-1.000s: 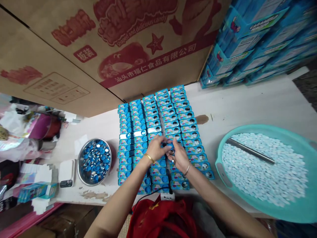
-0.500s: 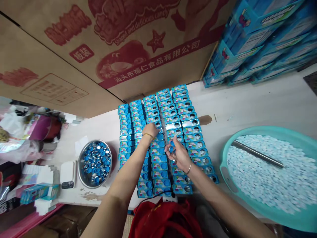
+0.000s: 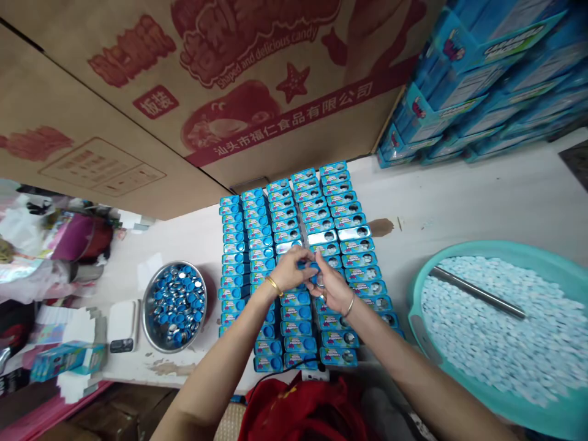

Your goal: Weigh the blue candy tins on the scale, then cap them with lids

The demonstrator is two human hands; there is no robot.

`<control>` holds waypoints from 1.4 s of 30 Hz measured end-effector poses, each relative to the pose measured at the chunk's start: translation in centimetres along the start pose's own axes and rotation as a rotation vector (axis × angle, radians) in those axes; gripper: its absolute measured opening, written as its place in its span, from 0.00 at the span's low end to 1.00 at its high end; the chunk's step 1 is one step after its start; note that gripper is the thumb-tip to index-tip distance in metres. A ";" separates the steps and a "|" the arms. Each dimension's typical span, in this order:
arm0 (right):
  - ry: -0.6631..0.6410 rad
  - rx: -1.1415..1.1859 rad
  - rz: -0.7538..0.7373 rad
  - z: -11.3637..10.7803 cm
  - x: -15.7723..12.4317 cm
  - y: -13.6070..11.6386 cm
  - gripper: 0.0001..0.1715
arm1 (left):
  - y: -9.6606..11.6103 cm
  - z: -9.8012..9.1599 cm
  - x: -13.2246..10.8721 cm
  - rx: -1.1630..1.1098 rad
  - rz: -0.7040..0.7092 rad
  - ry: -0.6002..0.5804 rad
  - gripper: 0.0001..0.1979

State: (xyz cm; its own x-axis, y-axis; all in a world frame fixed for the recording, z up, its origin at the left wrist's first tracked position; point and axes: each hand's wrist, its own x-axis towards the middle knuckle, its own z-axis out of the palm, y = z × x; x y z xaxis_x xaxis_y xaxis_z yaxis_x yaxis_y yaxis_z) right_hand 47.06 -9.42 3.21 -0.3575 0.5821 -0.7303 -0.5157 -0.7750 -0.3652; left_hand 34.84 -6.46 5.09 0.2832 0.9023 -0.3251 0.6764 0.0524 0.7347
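My right hand [image 3: 333, 289] is curled around several small round blue caps [image 3: 314, 275] above the middle rows. Against it, my left hand [image 3: 294, 269] has its fingers pinched at the edge of these caps; its fingertips are partly hidden. Beneath both hands stand long columns of narrow blue tins [image 3: 340, 338] with printed tops. Tins in the left columns [image 3: 233, 248] have blue caps in their round holes. Those in the right columns [image 3: 361, 259] show uncovered holes with pale contents inside.
A steel bowl [image 3: 146, 315] of blue caps stands at left, beside a white scale [image 3: 123, 324]. At right, a turquoise basin [image 3: 416, 300] holds pale candies and a metal tube [image 3: 478, 293]. Big cartons [image 3: 206, 174] and stacked blue boxes [image 3: 413, 116] line the back.
My left hand has come back from a tin in the middle column toward me and right, meeting my right hand at the caps. My right hand has stayed nearly in place.
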 end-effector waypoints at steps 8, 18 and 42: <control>0.031 0.046 -0.035 0.2 0.5 -0.5 0.29 | -2.3 -2.2 5.7 0.307 -0.435 0.228 0.04; 0.083 -0.019 -0.107 0.2 1.0 -0.3 0.29 | -3.0 -3.5 9.7 0.551 -0.630 -0.021 0.14; 0.077 0.230 -0.154 0.8 2.3 -2.5 0.23 | -3.5 -4.6 9.9 0.397 -0.495 0.197 0.05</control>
State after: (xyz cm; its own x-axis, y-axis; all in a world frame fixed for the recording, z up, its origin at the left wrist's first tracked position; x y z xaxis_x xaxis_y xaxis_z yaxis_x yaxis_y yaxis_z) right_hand 46.91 -5.92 2.91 -0.2059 0.6613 -0.7213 -0.7252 -0.5980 -0.3412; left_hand 32.15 4.25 2.03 -0.2289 0.8757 -0.4252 0.9047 0.3527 0.2391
